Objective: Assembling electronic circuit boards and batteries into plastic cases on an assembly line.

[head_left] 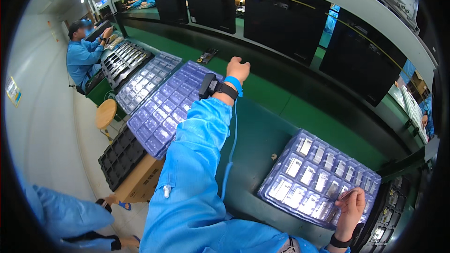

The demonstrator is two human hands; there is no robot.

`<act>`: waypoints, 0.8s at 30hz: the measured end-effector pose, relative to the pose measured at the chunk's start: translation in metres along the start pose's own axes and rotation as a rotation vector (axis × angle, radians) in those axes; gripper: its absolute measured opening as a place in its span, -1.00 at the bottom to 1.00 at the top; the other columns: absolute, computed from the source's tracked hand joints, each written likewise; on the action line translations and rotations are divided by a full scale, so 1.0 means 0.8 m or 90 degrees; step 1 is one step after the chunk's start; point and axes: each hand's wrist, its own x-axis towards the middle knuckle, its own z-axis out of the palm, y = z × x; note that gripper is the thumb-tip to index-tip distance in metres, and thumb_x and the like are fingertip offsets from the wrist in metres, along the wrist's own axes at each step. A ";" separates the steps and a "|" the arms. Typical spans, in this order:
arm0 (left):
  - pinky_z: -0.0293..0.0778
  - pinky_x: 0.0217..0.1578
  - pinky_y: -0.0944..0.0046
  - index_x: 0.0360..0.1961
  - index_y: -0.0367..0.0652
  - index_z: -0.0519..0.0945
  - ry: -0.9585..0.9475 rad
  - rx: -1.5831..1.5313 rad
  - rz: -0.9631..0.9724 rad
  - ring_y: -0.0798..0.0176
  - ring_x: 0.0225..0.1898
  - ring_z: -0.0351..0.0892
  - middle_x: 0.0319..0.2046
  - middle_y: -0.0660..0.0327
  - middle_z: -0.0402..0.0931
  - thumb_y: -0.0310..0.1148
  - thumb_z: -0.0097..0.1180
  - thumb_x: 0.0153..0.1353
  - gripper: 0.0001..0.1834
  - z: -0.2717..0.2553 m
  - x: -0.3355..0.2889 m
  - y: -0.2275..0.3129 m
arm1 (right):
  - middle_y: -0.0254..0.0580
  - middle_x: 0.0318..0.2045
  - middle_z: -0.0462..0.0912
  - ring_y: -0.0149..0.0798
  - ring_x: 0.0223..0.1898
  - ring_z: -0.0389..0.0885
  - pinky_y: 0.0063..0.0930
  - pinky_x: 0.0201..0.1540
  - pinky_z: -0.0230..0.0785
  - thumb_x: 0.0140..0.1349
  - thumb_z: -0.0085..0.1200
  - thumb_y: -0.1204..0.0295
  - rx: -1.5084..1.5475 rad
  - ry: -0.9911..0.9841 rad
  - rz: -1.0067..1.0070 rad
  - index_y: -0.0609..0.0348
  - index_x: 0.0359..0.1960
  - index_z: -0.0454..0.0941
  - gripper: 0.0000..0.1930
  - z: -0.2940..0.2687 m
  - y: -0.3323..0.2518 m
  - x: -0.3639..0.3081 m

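Observation:
My left hand (238, 69) reaches far forward over the green work surface, its fingers curled. A small dark spot shows at the fingertips, but what they hold, if anything, I cannot make out. A blue strap (233, 84) and a black band circle that wrist. Over the near right part of a clear plastic tray (268, 188), my right hand (352, 207) pinches a thin, dark flat piece (346, 194). Small silvery-white parts (294, 167) fill most visible pockets of this tray. Left of my left forearm lies a purple-tinted pocketed tray (154, 121). Beyond it sits a small dark part (207, 56).
A blue cord (227, 178) runs down from my left wrist. Large black panels (286, 21) stand along the back. Black trays (382, 218) lie at the right edge. At the left are a wooden stool (106, 114), a cardboard box (140, 180) and a seated co-worker (84, 56).

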 end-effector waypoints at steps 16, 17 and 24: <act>-0.08 0.15 -0.07 -0.03 -0.32 0.29 0.155 0.575 -0.130 -0.27 0.18 -0.13 0.12 -0.21 -0.06 0.05 0.06 -0.06 -0.29 0.092 0.177 -0.152 | -0.29 -0.57 0.44 -0.50 -0.58 0.31 -0.69 -0.50 0.16 0.23 -0.18 0.43 -0.149 0.057 0.189 0.20 -0.47 0.39 -0.84 0.024 -0.015 -0.003; -0.07 0.15 -0.06 -0.02 -0.34 0.26 0.163 0.591 -0.122 -0.28 0.18 -0.12 0.14 -0.22 -0.09 0.07 0.07 -0.08 -0.25 0.098 0.176 -0.141 | -0.29 -0.58 0.44 -0.51 -0.58 0.30 -0.70 -0.51 0.14 0.23 -0.19 0.44 -0.162 0.027 0.158 0.20 -0.48 0.39 -0.83 0.024 -0.017 -0.002; 0.19 0.04 0.06 0.04 -0.37 0.14 0.274 0.616 -0.286 -0.07 0.09 0.20 0.05 -0.16 0.15 0.18 0.05 -0.11 -0.10 0.087 0.228 -0.200 | -0.30 -0.57 0.44 -0.51 -0.57 0.30 -0.70 -0.50 0.14 0.23 -0.19 0.46 -0.093 0.026 0.231 0.20 -0.45 0.39 -0.86 0.017 -0.011 0.006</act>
